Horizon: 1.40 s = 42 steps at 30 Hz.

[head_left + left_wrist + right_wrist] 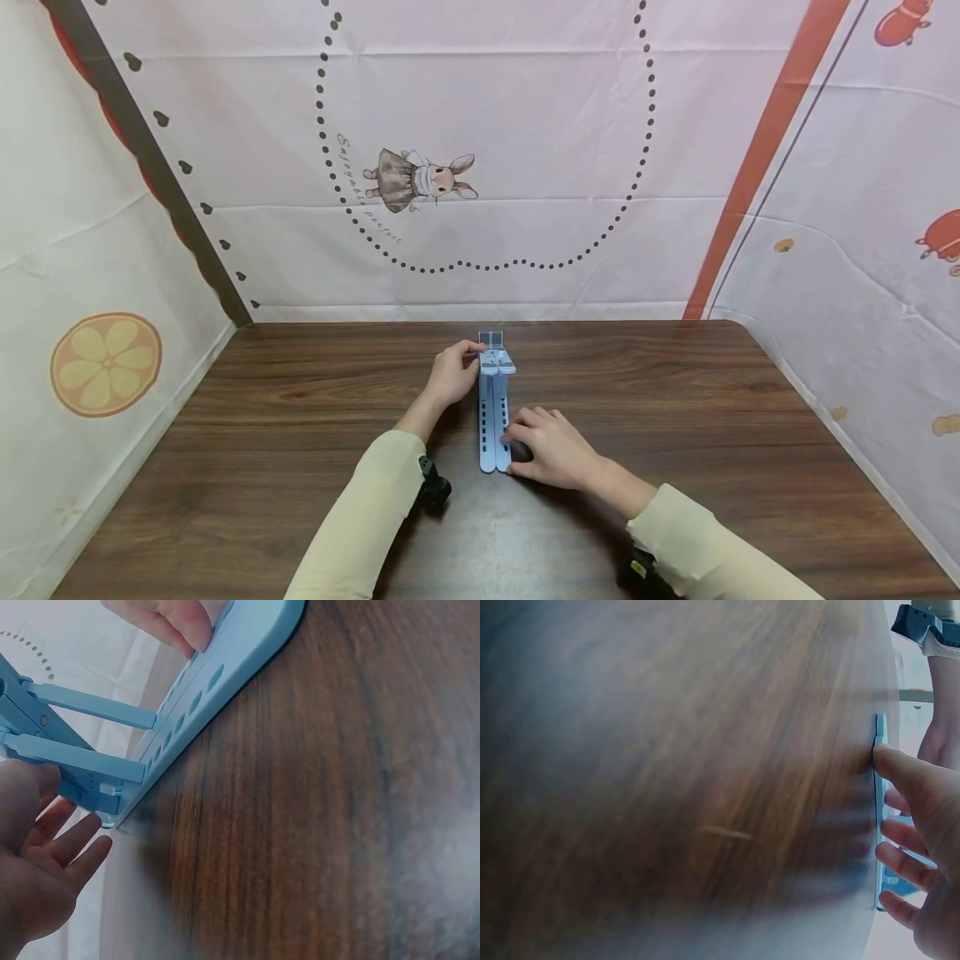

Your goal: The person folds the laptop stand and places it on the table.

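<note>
A light-blue folding laptop stand (487, 425) stands on the table, its long slotted base rails lying side by side toward me. At its far end, my left hand (453, 372) pinches the raised upper part from the left. The left wrist view shows that thumb (46, 778) against the slanted arm, other fingers spread below, and two struts (90, 759) joining arm and base. My right hand (551, 446) grips the near end of the base from the right. In the right wrist view, its thumb (900, 766) and fingertips lie along the rail's edge.
The dark wood-grain table (322, 367) spreads around the stand. Printed white cloth (540, 150) hangs behind the table and along both sides. Dark cameras (433, 487) are strapped at both wrists, over light-yellow sleeves.
</note>
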Tool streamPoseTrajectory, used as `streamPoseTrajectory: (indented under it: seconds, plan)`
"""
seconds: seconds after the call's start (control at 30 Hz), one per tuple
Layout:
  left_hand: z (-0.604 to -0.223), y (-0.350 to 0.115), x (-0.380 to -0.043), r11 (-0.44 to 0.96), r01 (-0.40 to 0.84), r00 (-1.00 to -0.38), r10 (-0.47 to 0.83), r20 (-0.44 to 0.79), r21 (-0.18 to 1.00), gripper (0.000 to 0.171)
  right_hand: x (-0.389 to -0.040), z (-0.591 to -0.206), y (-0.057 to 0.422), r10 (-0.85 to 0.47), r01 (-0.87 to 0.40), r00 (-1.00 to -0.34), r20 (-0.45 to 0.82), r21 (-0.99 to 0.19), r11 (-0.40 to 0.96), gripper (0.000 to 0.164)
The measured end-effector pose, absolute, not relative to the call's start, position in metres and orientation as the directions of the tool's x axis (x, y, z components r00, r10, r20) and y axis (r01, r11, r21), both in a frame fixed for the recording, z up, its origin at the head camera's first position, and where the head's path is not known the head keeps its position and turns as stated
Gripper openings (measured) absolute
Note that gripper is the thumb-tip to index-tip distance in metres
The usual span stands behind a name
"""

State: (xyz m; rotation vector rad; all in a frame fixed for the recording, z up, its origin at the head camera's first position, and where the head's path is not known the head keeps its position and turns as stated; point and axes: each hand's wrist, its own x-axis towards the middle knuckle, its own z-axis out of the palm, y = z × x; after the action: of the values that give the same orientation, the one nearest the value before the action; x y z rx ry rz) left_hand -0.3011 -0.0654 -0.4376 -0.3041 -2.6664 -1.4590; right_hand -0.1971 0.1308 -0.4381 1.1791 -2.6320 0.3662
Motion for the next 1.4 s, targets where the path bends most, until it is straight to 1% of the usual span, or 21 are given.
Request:
streamPoseTrajectory:
  seconds: [0.33, 0.73, 0.83, 0.97, 1.13, 1.4]
  plan:
    - [-0.436, -0.066, -0.297, 0.532, 0.253, -0.967, 0.137, 0.213, 0.808, 0.022, -0.194, -0.438, 0.130, -0.705, -0.766, -0.634, 0.317, -0.134, 0.629, 0.030]
    - [-0.430, -0.072, -0.288, 0.559, 0.225, -0.972, 0.182, 0.146, 0.798, 0.034, -0.197, -0.432, 0.137, -0.718, -0.750, -0.661, 0.220, -0.215, 0.625, 0.028]
    - [-0.430, -0.075, -0.285, 0.561, 0.228, -0.972, 0.177, 0.153, 0.796, 0.035, -0.197, -0.431, 0.139, -0.715, -0.745, -0.665, 0.215, -0.245, 0.620, 0.027]
    - [-0.431, -0.080, -0.280, 0.560, 0.261, -0.965, 0.156, 0.210, 0.786, 0.031, -0.198, -0.429, 0.142, -0.698, -0.735, -0.676, 0.235, -0.277, 0.619, 0.027]
    - [-0.431, -0.083, -0.275, 0.550, 0.298, -0.954, 0.139, 0.267, 0.780, 0.025, -0.204, -0.428, 0.144, -0.649, -0.707, -0.707, 0.283, -0.322, 0.630, 0.025]
    - [-0.429, -0.084, -0.263, 0.533, 0.274, -0.961, 0.119, 0.250, 0.801, 0.021, -0.215, -0.430, 0.146, -0.528, -0.646, -0.764, 0.371, -0.454, 0.614, 0.025]
